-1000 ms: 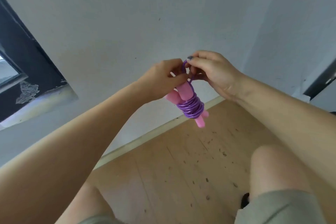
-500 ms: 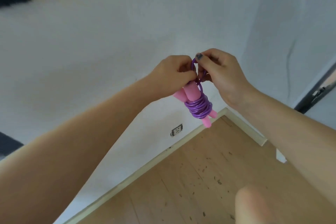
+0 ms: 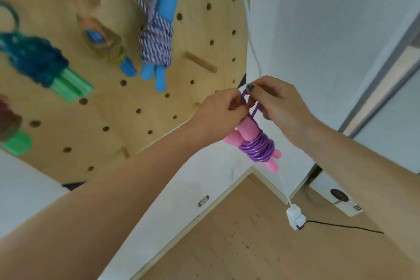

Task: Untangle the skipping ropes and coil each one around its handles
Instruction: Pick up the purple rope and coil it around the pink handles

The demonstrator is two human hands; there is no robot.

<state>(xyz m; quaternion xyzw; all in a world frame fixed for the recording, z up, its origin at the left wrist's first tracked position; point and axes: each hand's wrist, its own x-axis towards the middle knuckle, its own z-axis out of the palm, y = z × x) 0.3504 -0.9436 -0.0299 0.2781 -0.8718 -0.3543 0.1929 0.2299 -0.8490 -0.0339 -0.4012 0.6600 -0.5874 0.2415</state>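
Several coiled ropes are hanging on the pegboard [image 3: 204, 98]; both hands — left hand [image 3: 219, 109], right hand [image 3: 276, 100] — are pinching the purple rope [image 3: 258, 146]'s loop above its pink handles [image 3: 246, 129]. Slackening risks the coil unwinding.

My view has swung up and left since a second ago: the bare wall and window edge are gone, and a wooden pegboard [image 3: 109, 102] now fills the upper left, hung with a purple-and-white rope on blue handles [image 3: 156, 41], a blurred teal rope on green handles [image 3: 41, 63] and another bundle with blue handles [image 3: 102, 38]. A white plug adapter [image 3: 295, 217] and a floor outlet [image 3: 339, 195] have come into sight. My knees have dropped out of view.
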